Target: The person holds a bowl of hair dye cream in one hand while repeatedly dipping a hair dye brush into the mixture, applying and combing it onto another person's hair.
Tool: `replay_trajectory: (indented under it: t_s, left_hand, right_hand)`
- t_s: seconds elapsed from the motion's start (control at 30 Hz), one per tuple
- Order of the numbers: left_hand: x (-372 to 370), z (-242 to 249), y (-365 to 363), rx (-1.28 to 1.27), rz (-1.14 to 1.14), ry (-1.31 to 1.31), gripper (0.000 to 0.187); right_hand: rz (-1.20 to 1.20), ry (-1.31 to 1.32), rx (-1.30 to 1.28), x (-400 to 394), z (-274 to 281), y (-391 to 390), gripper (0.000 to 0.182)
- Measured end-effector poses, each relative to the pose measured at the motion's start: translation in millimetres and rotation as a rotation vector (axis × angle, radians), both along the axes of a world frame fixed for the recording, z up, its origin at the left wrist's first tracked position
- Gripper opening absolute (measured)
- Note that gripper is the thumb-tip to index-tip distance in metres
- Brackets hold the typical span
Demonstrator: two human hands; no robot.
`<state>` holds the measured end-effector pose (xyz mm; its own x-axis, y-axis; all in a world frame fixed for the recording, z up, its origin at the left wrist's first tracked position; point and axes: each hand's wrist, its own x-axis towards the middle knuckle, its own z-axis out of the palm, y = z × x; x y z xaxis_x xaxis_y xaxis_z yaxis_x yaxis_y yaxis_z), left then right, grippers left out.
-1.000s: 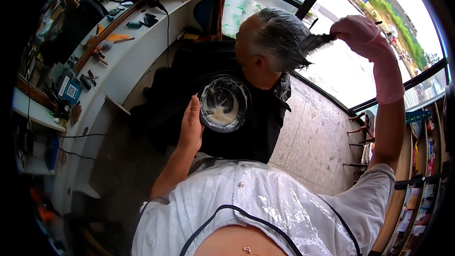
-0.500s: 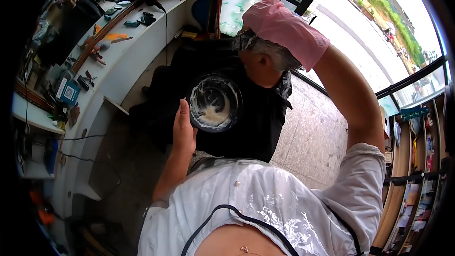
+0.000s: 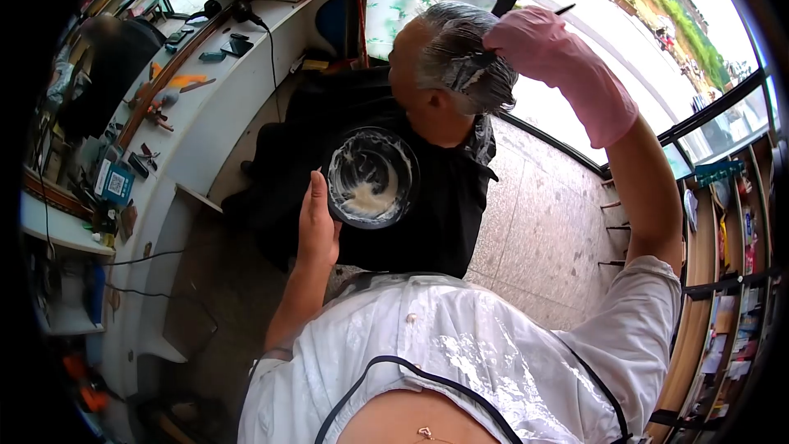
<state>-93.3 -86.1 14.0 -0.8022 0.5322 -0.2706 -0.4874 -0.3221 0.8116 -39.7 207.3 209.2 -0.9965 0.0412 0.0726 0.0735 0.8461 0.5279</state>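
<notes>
My left hand (image 3: pixel 315 218) is closed on the side of a black mixing bowl (image 3: pixel 415 189), its thumb upright along the rim. Pale cream (image 3: pixel 368 197) is smeared inside the bowl. In a pink glove, my right hand (image 3: pixel 530 41) is raised at the back of a seated person's head. It grips a hair dye brush, whose dark handle tip (image 3: pixel 565 9) sticks out above the glove; the bristle end is mostly hidden. The person's grey hair (image 3: pixel 464 33) looks wet and combed back, with white cream streaked near the ear. A black cape (image 3: pixel 444 214) covers the person, below and behind the bowl.
On the left, a white counter (image 3: pixel 193 103) under a mirror carries a phone (image 3: pixel 237 47), a blue QR-code card (image 3: pixel 117 185) and small tools. Cords hang from it. Shelves (image 3: pixel 699 337) with goods stand at the right. Large windows (image 3: pixel 608 57) lie beyond the person.
My gloved right hand has moved right and down from the top of the head to its back, uncovering the hair. My left hand and the bowl stay nearly still.
</notes>
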Motion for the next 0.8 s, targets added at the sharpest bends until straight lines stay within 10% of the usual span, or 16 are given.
replay_trajectory:
  t_s: [0.27,0.47,0.8]
  left_hand:
    - [-4,-7,-1,-0.004,-0.060,0.029,0.058]
    - [-6,-9,-2,-0.047,-0.085,0.030,0.075]
    - [-4,-5,-1,-0.101,-0.053,0.001,0.075]
  right_hand:
    - [-0.182,0.048,-0.153,98,8,44,0.010]
    - [-0.462,0.152,-1.128,119,17,10,0.024]
    - [-0.308,0.092,-0.574,33,-30,-43,0.020]
